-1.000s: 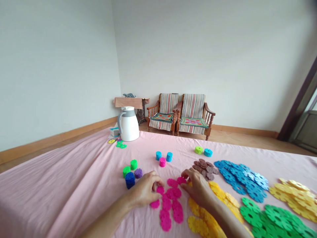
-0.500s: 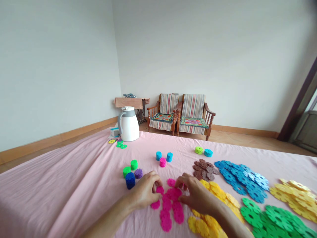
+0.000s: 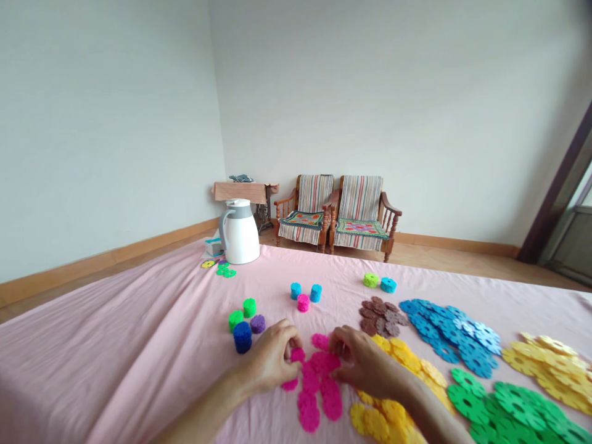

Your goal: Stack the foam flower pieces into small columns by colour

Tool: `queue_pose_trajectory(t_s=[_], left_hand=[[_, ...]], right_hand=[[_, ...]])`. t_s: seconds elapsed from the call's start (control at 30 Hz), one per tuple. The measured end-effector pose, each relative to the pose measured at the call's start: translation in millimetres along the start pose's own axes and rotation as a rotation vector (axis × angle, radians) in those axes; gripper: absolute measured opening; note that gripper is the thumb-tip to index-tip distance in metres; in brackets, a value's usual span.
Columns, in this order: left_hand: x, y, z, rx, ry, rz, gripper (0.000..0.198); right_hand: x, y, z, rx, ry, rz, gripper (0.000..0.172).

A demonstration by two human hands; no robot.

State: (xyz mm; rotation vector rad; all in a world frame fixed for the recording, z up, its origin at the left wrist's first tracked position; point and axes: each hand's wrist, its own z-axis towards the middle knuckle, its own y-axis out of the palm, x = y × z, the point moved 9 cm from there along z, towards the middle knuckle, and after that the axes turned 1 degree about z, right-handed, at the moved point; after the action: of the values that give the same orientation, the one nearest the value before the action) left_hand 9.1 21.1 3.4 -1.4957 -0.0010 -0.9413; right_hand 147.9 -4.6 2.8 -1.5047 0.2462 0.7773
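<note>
Flat pink snowflake discs (image 3: pixel 319 385) lie in a loose patch on the pink cloth (image 3: pixel 139 345) in front of me. My left hand (image 3: pixel 272 354) rests at the patch's left edge, fingers curled and pinched on a pink disc (image 3: pixel 297 354). My right hand (image 3: pixel 363 364) sits at the patch's right edge, fingers bent down onto the pink discs. What lies under its fingertips is hidden. A stack of dark blue discs (image 3: pixel 242 337) stands just left of my left hand.
Piles of discs lie to the right: yellow (image 3: pixel 407 364), brown (image 3: pixel 382 316), blue (image 3: pixel 451 333), green (image 3: pixel 509 401) and a second yellow pile (image 3: pixel 552 367). Small coloured stacks (image 3: pixel 305 295) stand farther back. A white jug (image 3: pixel 239 230) is at the far edge. Two chairs (image 3: pixel 340 216) stand beyond.
My right hand has slid left from the yellow pile's far end onto the pink discs. The left hand has stayed nearly still at the patch's left edge.
</note>
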Motion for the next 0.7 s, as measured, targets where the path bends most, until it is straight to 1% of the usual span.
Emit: queue_pose_trajectory(t_s=[0.23,0.4,0.53,0.63,0.7], left_hand=[[-1,0.8,0,0.016,0.017,-0.004,0.018],[-4,2.7,0,0.023,0.010,-0.016,0.018],[-4,3.0,-1,0.022,0.018,-0.021,0.018],[-3,2.7,-1,0.024,0.024,-0.028,0.017],[-3,2.6,0,0.028,0.029,-0.031,0.017]], right_hand=[[-6,1,-1,-0.002,-0.017,-0.005,0.012],[-7,-6,-1,-0.020,-0.029,0.029,0.015],[4,-13,-2,-0.026,0.038,0.055,0.022],[7,-17,-5,-0.011,0.049,-0.019,0.025],[5,-17,-6,-0.029,0.034,-0.068,0.026]])
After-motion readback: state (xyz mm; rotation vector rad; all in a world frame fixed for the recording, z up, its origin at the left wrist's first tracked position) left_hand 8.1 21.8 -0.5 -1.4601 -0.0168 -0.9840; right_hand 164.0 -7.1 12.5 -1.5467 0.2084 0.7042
